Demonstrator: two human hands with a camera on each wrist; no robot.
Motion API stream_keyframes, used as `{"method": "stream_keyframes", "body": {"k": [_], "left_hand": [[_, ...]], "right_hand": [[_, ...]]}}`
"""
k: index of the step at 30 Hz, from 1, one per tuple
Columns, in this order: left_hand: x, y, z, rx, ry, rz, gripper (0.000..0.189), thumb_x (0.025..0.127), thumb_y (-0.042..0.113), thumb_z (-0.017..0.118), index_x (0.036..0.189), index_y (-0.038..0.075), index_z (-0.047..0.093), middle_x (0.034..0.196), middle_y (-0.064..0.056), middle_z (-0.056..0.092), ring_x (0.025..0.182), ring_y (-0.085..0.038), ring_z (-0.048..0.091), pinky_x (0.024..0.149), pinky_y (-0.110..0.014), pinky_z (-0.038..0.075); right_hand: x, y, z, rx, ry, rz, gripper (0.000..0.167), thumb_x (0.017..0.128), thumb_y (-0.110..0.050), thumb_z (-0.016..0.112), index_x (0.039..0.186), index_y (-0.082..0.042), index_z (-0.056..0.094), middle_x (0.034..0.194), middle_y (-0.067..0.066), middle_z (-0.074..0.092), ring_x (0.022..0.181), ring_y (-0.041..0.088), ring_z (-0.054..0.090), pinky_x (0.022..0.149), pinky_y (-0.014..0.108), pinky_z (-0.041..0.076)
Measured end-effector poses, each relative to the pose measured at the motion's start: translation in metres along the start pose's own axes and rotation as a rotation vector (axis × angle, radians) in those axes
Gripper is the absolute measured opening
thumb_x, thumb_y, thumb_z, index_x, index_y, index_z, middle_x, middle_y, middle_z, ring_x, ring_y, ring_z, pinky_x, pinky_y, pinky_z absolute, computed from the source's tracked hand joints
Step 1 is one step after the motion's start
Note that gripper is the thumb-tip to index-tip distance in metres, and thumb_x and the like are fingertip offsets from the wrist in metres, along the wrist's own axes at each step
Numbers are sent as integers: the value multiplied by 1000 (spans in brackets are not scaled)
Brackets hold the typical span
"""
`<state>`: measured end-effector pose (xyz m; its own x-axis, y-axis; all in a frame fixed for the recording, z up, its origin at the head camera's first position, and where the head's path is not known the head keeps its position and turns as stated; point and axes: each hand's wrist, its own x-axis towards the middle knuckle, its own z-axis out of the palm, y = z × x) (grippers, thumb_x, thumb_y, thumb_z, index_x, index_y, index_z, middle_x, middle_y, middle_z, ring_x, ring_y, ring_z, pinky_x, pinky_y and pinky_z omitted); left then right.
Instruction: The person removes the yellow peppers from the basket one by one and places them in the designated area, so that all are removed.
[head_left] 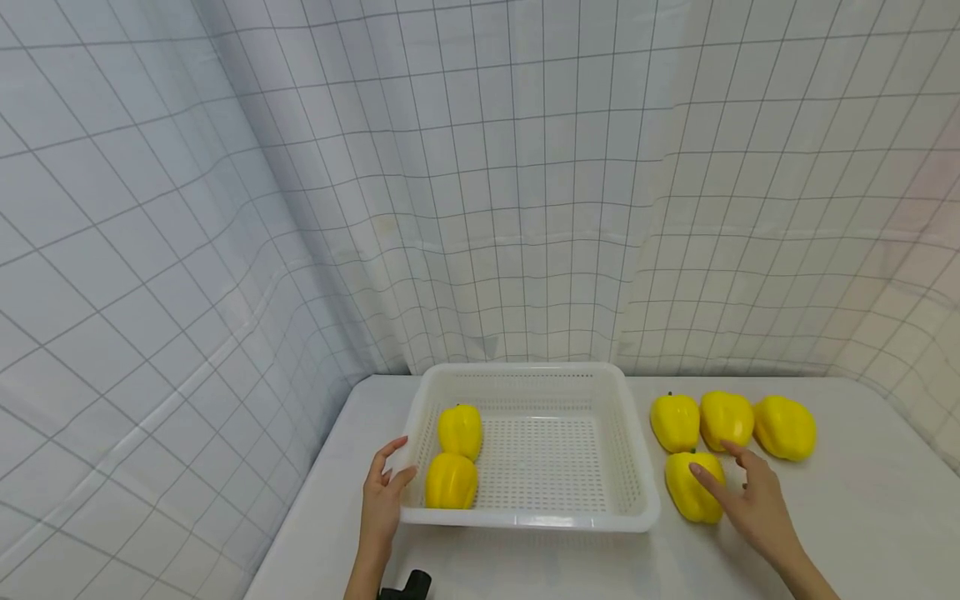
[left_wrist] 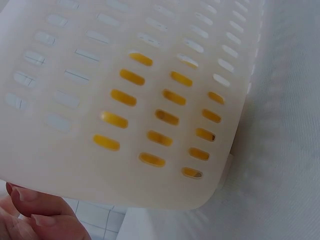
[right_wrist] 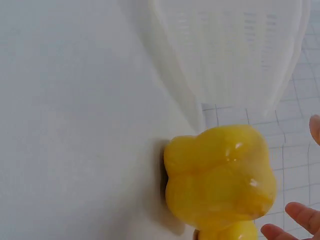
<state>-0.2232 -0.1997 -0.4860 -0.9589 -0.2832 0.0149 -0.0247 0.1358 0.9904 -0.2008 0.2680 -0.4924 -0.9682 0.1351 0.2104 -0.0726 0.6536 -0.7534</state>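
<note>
At the left side of the white plastic basket [head_left: 528, 521], my left hand [head_left: 381, 500] has its thumb and index finger apart, fingertips right at the rim. In the left wrist view, fingers [left_wrist: 45, 215] show beside the edge of the slotted basket wall [left_wrist: 165, 192]. Two yellow bell peppers [head_left: 452, 482] lie along the basket's left side. My right hand [head_left: 753, 508] reaches over the nearest loose yellow bell pepper [head_left: 686, 496], thumb and fingers spread. In the right wrist view, the fingers [right_wrist: 302, 217] stand apart from that bell pepper [right_wrist: 220, 175].
Three more yellow bell peppers [head_left: 784, 427] form a row behind the nearest one, right of the basket. A white table [head_left: 862, 500] carries everything. Grid-patterned curtains [head_left: 525, 208] hang behind and at both sides. A black object [head_left: 408, 586] shows near my left wrist.
</note>
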Motion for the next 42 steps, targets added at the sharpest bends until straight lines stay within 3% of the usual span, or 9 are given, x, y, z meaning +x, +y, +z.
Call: {"method": "stream_keyframes", "body": {"k": [4, 7, 13, 17, 21, 25, 30, 42], "left_hand": [[0, 0, 0, 2, 0, 1, 42, 92, 10, 54, 134, 14, 50, 125, -14, 55, 99, -23, 54, 83, -34, 43], [-1, 1, 0, 5, 2, -1, 42, 93, 10, 55, 134, 15, 50, 124, -14, 55, 99, -23, 54, 81, -33, 43], [-1, 1, 0, 3, -4, 0, 42, 93, 11, 55, 134, 15, 50, 125, -15, 55, 100, -25, 54, 82, -35, 43], [0, 1, 0, 2, -2, -2, 42, 93, 11, 55, 134, 15, 50, 124, -15, 56, 100, -24, 54, 81, -33, 44], [0, 1, 0, 1, 2, 1, 43, 92, 10, 55, 134, 15, 50, 124, -16, 56, 98, -23, 55, 78, -30, 45], [-1, 0, 0, -2, 0, 12, 43, 93, 10, 55, 135, 13, 49, 125, -17, 55, 96, -20, 55, 77, -28, 46], [-2, 1, 0, -4, 5, 23, 43, 92, 10, 56, 135, 13, 50, 125, -16, 55, 94, -18, 56, 75, -26, 46], [0, -1, 0, 6, 13, 11, 42, 92, 9, 55, 133, 13, 50, 126, -16, 54, 97, -22, 54, 78, -29, 45]], "right_hand": [[-2, -10, 2, 40, 133, -77, 60, 90, -28, 64, 129, 14, 44, 127, 32, 45, 115, 45, 39, 80, 54, 35], [-4, -18, 5, 44, 210, -109, 48, 90, -24, 65, 124, 7, 52, 124, 22, 52, 113, 32, 43, 80, 43, 35], [-9, -30, 13, 69, 304, -157, 33, 90, -16, 65, 118, 0, 58, 117, 8, 58, 103, -2, 43, 79, 21, 34], [-10, -37, 16, 103, 332, -174, 29, 89, -12, 65, 115, -1, 59, 111, 5, 60, 100, -4, 45, 78, 15, 34], [-11, -47, 18, 131, 328, -176, 27, 88, -11, 66, 113, -2, 60, 109, 3, 61, 98, 2, 49, 78, 15, 35], [-9, -55, 19, 177, 315, -230, 25, 86, -4, 68, 110, -3, 63, 104, 6, 64, 95, 6, 53, 77, 17, 38], [-5, -71, 21, 214, 273, -278, 23, 84, 0, 68, 106, -6, 66, 99, 6, 67, 87, 3, 56, 73, 17, 42], [14, -124, 29, 179, 82, -429, 10, 87, -10, 68, 96, -14, 68, 91, -10, 65, 82, 8, 57, 71, 24, 46]]}}
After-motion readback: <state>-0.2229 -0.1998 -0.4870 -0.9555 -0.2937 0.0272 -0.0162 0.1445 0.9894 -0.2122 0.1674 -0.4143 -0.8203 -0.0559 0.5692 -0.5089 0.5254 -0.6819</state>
